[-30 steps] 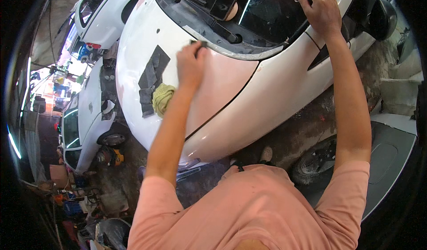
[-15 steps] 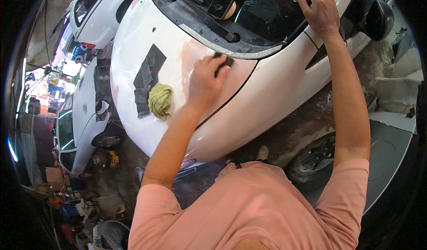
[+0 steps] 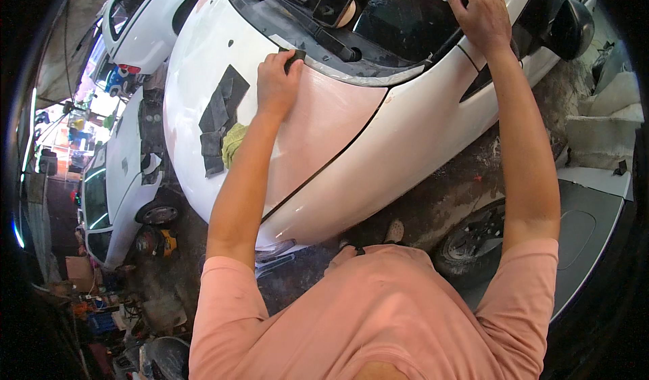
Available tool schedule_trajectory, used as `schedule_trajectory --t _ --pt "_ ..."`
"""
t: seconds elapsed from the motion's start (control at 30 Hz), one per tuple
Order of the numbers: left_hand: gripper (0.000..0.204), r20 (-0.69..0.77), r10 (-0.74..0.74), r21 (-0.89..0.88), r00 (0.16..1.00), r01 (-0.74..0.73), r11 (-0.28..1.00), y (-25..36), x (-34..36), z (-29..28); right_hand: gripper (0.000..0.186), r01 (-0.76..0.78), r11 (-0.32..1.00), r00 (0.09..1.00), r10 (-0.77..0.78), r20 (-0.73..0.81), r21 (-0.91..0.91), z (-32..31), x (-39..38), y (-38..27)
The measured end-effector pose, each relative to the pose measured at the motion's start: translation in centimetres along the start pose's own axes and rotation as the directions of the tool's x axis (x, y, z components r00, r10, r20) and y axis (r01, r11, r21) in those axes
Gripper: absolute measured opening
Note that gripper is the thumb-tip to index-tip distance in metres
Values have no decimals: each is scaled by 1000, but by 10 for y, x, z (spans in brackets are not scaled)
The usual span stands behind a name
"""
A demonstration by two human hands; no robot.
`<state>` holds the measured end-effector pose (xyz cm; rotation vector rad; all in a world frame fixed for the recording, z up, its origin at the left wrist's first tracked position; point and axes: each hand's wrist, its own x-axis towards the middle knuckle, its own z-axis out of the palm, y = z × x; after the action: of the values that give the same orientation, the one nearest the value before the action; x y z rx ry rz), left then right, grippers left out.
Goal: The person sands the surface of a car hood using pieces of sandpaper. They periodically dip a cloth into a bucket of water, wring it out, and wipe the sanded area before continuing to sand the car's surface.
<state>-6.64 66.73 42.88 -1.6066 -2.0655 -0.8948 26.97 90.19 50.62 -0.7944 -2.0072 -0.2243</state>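
Observation:
My left hand (image 3: pixel 275 86) is closed on a black sanding block (image 3: pixel 295 58), pressed to the white car hood (image 3: pixel 189 89) close to its windshield edge. Under and beside that hand spreads a pinkish, wet-looking patch (image 3: pixel 338 120). Dark sheets that look like sandpaper (image 3: pixel 224 98) lie on the hood left of my forearm. A crumpled yellow-green cloth (image 3: pixel 232 145) touches them, partly hidden by the forearm. Over at the upper right, my right hand (image 3: pixel 485 18) has its fingers apart and leans at the side of the windshield (image 3: pixel 405 21), holding nothing.
A black side mirror (image 3: pixel 571 30) juts out at the right. Wiper arms (image 3: pixel 318 32) lie below the windshield. Other white cars (image 3: pixel 125 170) stand to the left. A loose-looking grey car panel (image 3: pixel 588 238) and a wheel (image 3: pixel 473 241) are at the lower right.
My left hand has slid left and farther up the hood with the sanding block, and its forearm now covers part of the cloth. My right hand stays at the windshield side.

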Motion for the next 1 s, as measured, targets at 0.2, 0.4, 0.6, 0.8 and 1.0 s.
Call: schedule_trajectory --t 0.2,0.4,0.6,0.8,1.0 --pt "30 121 251 -312 960 -203 928 114 -45 -4 31 5 1000 1000 -5 -12 -25 -6 0 8" --pt "28 73 96 -104 993 -88 991 34 -17 0 30 -4 1000 1000 4 -6 3 -3 2 3" --pt "36 216 204 -284 955 -139 949 91 -39 -5 31 -1 1000 1000 1 1 -27 -6 2 7" --pt "35 255 353 -331 900 -261 907 64 -57 -31 34 3 995 1000 -1 15 -100 3 -2 16" --pt "36 258 463 -412 848 -337 847 77 -36 -21 37 47 972 998 -53 -17 -232 24 -8 29"
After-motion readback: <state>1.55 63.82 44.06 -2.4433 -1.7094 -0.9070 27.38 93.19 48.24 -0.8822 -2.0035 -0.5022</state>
